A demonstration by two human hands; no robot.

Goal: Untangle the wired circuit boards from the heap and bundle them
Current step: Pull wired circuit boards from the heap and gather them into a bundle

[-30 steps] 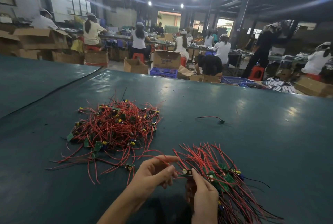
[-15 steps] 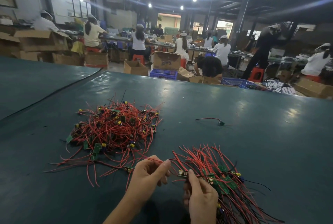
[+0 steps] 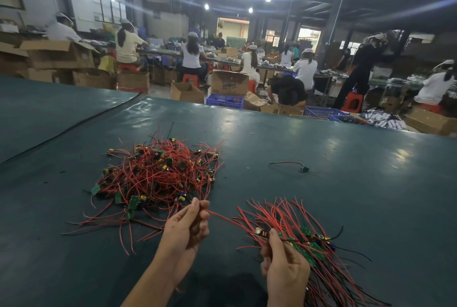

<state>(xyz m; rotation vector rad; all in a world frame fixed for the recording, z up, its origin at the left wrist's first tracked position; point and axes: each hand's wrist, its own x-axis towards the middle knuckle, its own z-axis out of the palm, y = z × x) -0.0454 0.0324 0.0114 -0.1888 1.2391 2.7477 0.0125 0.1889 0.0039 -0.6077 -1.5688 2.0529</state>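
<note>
**One lead drawn taut between heap and bundle**

Head view: the left hand (image 3: pixel 188 227) is raised just in front of the heap (image 3: pixel 158 173), its grip pinching a red wire (image 3: pixel 222 217) between thumb and fingertips. That wire runs taut to the right, into the bundle (image 3: pixel 296 227). The right hand (image 3: pixel 284 267) has its grip curled round the bundle, with the thumb pressed on top by a small component. Holding the wire at both ends looks meant to straighten it, so it can lie alongside the others.

In the bundle the green boards sit together near the right hand and the red leads fan away from it, which suggests the pieces are stacked board to board. The heap lies loose on the tabletop (image 3: pixel 346 195), apart from the bundle, so sorted and unsorted pieces do not mix. A stray wired piece (image 3: pixel 294 165) lies alone farther back, well apart from both.

Beyond the tabletop's far edge, a cardboard box (image 3: pixel 228 83) carries blue lettering that seems upside down, and I cannot read it with confidence. No other writing is legible.
</note>
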